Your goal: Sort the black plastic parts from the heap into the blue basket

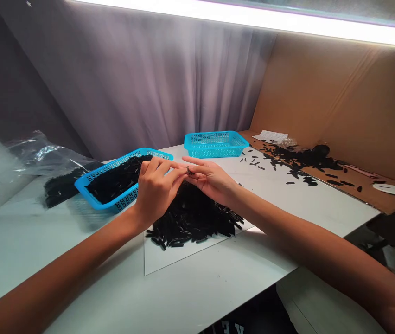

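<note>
Black slim pieces [197,218] lie heaped on a white sheet [157,264] mid-table, seen from the head view, directly below both hands, probably to keep them within easy reach and contained. Above the heap, the left hand [156,188] pinches a small dark piece [189,171] with its fingertips drawn narrow, a hold suited to fine handling. The right hand [214,180] meets it from the right, thumb apart from the fingers; whether it grips or only steadies the piece, I cannot tell. Left, a filled blue basket [93,203] sits just beside the left hand; another blue basket [214,152] stands at the far side.
</note>
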`<state>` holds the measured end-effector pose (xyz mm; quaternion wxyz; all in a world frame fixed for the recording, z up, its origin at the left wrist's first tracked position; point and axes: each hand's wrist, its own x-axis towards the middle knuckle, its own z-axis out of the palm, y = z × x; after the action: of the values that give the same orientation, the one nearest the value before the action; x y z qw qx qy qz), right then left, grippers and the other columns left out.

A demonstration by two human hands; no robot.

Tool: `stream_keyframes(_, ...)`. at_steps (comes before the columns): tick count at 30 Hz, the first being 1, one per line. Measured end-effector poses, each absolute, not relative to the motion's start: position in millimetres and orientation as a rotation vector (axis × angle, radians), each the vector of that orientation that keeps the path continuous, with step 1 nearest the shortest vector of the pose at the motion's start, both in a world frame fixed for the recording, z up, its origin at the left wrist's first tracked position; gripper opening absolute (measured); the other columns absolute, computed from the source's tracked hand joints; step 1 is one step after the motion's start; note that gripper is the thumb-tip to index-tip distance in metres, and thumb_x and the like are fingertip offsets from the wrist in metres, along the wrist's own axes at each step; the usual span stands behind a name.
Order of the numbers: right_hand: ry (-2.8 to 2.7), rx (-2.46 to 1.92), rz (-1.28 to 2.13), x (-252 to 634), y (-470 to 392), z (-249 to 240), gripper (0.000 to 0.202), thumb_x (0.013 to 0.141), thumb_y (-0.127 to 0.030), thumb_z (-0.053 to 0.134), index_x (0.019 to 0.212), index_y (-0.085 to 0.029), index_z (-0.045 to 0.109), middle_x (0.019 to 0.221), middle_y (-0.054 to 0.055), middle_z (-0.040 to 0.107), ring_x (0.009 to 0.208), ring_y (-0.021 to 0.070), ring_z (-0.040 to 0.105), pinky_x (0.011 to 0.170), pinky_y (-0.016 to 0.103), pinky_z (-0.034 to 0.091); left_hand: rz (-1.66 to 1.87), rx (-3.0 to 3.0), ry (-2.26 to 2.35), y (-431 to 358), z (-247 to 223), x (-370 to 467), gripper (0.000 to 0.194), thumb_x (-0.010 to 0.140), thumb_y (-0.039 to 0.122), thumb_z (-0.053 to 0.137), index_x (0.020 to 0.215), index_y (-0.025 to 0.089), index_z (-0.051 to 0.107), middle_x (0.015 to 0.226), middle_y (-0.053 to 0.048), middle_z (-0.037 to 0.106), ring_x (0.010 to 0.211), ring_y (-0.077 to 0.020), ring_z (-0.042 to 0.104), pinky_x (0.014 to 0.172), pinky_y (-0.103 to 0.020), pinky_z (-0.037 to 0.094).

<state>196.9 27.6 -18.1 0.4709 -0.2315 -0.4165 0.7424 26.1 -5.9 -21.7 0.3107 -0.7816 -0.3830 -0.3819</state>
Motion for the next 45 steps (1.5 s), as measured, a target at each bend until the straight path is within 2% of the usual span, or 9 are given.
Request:
stream_keyframes(5, -0.991, -0.568, 1.875, 195.8, 27.0, -17.9, 0.044, 0.081, 0.0, 0.061, 0.123, -0.009, 0.065, 0.082, 0.003, 0.07, 0.071, 0.0104, 0.06, 0.084, 0.025, 0.055, -0.941, -2.056, -0.831, -2.9, -18.4, 21.4, 0.007, 0.091, 0.017, 0.066, 0.094, 0.022, 0.071, 0.093, -0.001, 0.076, 0.088, -0.0226, 0.063, 0.076, -0.038, 0.041)
stream_keyframes(10, -0.973, -0.577, 1.887, 196.1, 25.9, -16.2, 0.042, 0.079, 0.002, 0.062, 0.121, -0.007, 0.066, 0.081, 0.005, 0.069, 0.068, 0.0094, 0.058, 0.072, 0.021, 0.053, -0.91, -2.056, -0.66, -0.6, -16.4, 19.0, 0.008, 0.09, 0.016, 0.067, 0.097, 0.018, 0.07, 0.094, -0.003, 0.077, 0.087, -0.0215, 0.064, 0.075, -0.036, 0.045)
stream_keyframes(14, -0.985, -0.54, 1.904, 196.1, 25.3, -16.0, 0.035, 0.079, 0.002, 0.063, 0.111, -0.009, 0.071, 0.079, 0.003, 0.067, 0.066, 0.0085, 0.055, 0.074, 0.021, 0.051, -0.884, -2.077, -0.545, 0.7, -16.2, 17.4, 0.011, 0.089, 0.009, 0.064, 0.097, 0.016, 0.067, 0.095, -0.003, 0.077, 0.087, -0.0205, 0.065, 0.076, -0.033, 0.049)
stream_keyframes(21, -0.993, -0.555, 1.923, 195.6, 27.0, -17.7, 0.029, 0.081, 0.0, 0.062, 0.105, -0.011, 0.074, 0.076, 0.001, 0.066, 0.062, 0.0076, 0.049, 0.072, 0.022, 0.049, -0.731, -2.066, -0.481, 0.4, -15.8, 16.2, 0.011, 0.09, 0.004, 0.06, 0.095, 0.012, 0.066, 0.094, -0.007, 0.075, 0.09, -0.0221, 0.067, 0.079, -0.034, 0.054)
stream_keyframes(27, -0.975, -0.585, 1.935, 195.1, 27.0, -18.6, 0.031, 0.081, 0.001, 0.06, 0.107, -0.01, 0.073, 0.071, -0.001, 0.065, 0.062, 0.0077, 0.052, 0.077, 0.023, 0.05, -0.649, -2.066, -0.448, 1.1, -16.0, 16.4, 0.011, 0.093, 0.005, 0.056, 0.094, 0.012, 0.064, 0.089, -0.008, 0.073, 0.088, -0.0221, 0.068, 0.075, -0.034, 0.055)
stream_keyframes(33, -0.951, -0.621, 1.942, 193.6, 27.0, -20.5, 0.03, 0.081, 0.001, 0.059, 0.103, -0.011, 0.074, 0.077, 0.004, 0.069, 0.075, 0.0103, 0.061, 0.081, 0.023, 0.051, -0.669, -2.056, -0.442, 1.7, -18.1, 17.4, 0.013, 0.094, 0.006, 0.054, 0.098, 0.012, 0.064, 0.089, -0.007, 0.073, 0.087, -0.0212, 0.069, 0.074, -0.034, 0.057)
stream_keyframes(40, -0.889, -0.638, 1.972, 192.3, 22.9, -17.1, 0.026, 0.084, 0.002, 0.056, 0.097, -0.01, 0.076, 0.087, 0.006, 0.073, 0.076, 0.0098, 0.061, 0.082, 0.021, 0.052, -0.67, -2.032, -0.407, -1.1, -17.5, 19.8, 0.013, 0.091, 0.002, 0.057, 0.097, 0.009, 0.066, 0.086, -0.009, 0.074, 0.084, -0.0221, 0.07, 0.07, -0.034, 0.058)
stream_keyframes(45, -0.889, -0.589, 2.006, 192.4, 23.7, -17.7, 0.025, 0.086, 0.0, 0.055, 0.095, -0.01, 0.076, 0.085, 0.005, 0.072, 0.076, 0.0099, 0.061, 0.082, 0.021, 0.052, -0.673, -1.995, -0.389, -2.6, -15.5, 20.8, 0.013, 0.089, 0.003, 0.061, 0.099, 0.006, 0.068, 0.084, -0.009, 0.074, 0.082, -0.0224, 0.07, 0.07, -0.034, 0.058)
